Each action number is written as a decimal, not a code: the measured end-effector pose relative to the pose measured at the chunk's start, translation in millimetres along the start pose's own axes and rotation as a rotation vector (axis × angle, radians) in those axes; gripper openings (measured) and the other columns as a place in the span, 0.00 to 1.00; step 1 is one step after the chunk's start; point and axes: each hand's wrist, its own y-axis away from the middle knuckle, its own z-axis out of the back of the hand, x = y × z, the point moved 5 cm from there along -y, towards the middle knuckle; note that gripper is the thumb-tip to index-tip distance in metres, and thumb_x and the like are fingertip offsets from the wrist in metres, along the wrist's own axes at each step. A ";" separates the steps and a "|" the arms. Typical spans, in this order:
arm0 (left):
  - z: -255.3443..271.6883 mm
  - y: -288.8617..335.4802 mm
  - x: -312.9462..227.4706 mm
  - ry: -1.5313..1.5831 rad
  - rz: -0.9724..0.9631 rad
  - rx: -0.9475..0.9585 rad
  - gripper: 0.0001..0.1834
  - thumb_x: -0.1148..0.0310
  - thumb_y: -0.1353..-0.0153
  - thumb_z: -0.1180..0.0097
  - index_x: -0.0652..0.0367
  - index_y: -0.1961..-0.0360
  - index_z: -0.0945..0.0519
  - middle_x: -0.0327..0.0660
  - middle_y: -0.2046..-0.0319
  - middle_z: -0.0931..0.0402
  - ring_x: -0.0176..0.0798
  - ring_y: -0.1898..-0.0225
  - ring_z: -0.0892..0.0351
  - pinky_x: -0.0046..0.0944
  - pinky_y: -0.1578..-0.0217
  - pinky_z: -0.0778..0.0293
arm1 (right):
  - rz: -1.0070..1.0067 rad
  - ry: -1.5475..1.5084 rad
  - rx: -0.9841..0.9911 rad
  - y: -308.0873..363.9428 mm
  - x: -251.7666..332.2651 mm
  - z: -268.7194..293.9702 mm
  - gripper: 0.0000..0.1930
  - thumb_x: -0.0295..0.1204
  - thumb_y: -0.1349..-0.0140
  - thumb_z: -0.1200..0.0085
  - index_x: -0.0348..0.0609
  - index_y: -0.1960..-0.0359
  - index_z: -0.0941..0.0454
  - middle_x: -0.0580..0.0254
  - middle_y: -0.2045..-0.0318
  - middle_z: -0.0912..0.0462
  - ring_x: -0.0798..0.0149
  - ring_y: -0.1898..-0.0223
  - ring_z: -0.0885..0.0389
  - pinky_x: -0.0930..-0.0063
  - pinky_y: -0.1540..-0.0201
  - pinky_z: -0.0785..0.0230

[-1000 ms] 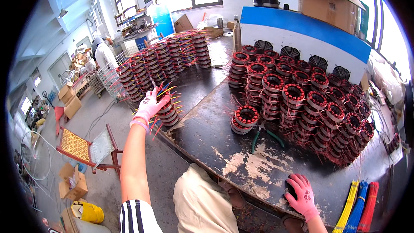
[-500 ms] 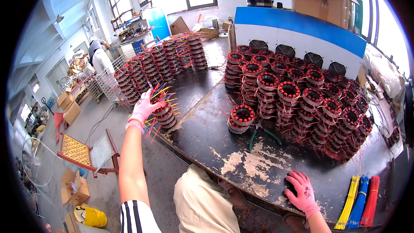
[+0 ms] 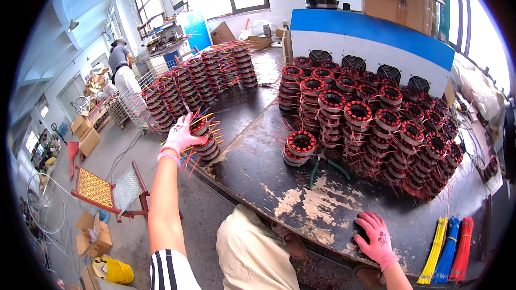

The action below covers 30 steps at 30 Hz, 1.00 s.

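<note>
My left hand (image 3: 181, 135), in a pink glove, is at the top of a short stack of motor stators (image 3: 206, 147) by the table's left edge. Its thumb and forefinger are spread apart beside the top stator, whose ring shows between them; the other fingers are partly hidden. Yellow, blue and red wire ends stick out from this stack. My right hand (image 3: 375, 239), also gloved in pink, lies flat with fingers stretched on the worn front of the dark table (image 3: 252, 161). Green-handled pliers (image 3: 325, 171) rest beside a low pair of stators (image 3: 300, 147) with red windings.
Tall stator stacks (image 3: 371, 123) crowd the table's right half, and more wired stacks (image 3: 207, 75) line its far left. Yellow, blue and red bundles of wires or sleeves (image 3: 452, 249) lie at the right front. A woven chair (image 3: 111, 189) stands on the floor; a person (image 3: 122, 67) is farther back.
My left hand has shifted slightly down, uncovering more of the top stator. My right hand stays put. The person in the background has straightened and turned.
</note>
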 end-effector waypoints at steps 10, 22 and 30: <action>5.6 38.5 -172.4 0.152 -0.651 -0.295 0.23 0.59 0.42 0.31 0.58 0.50 0.20 0.47 0.50 0.20 0.50 0.49 0.19 0.46 0.47 0.22 | 0.001 0.004 -0.014 3.9 1.0 5.4 0.26 0.39 0.42 0.38 0.43 0.42 0.23 0.53 0.38 0.24 0.46 0.32 0.31 0.47 0.26 0.45; -104.4 45.5 -331.4 -0.172 -0.691 -0.446 0.33 0.40 0.51 0.35 0.57 0.56 0.17 0.45 0.53 0.23 0.50 0.44 0.26 0.55 0.30 0.42 | 0.084 -0.015 -0.069 3.5 -1.2 5.5 0.25 0.42 0.35 0.42 0.43 0.39 0.25 0.52 0.36 0.25 0.48 0.32 0.32 0.50 0.26 0.44; -136.5 45.0 -313.8 0.107 -0.665 -0.372 0.08 0.64 0.39 0.37 0.56 0.62 0.17 0.47 0.58 0.20 0.56 0.50 0.24 0.56 0.34 0.37 | 0.184 -0.065 -0.329 13.0 -18.4 -0.3 0.20 0.41 0.34 0.42 0.41 0.48 0.21 0.52 0.46 0.19 0.49 0.42 0.23 0.54 0.36 0.33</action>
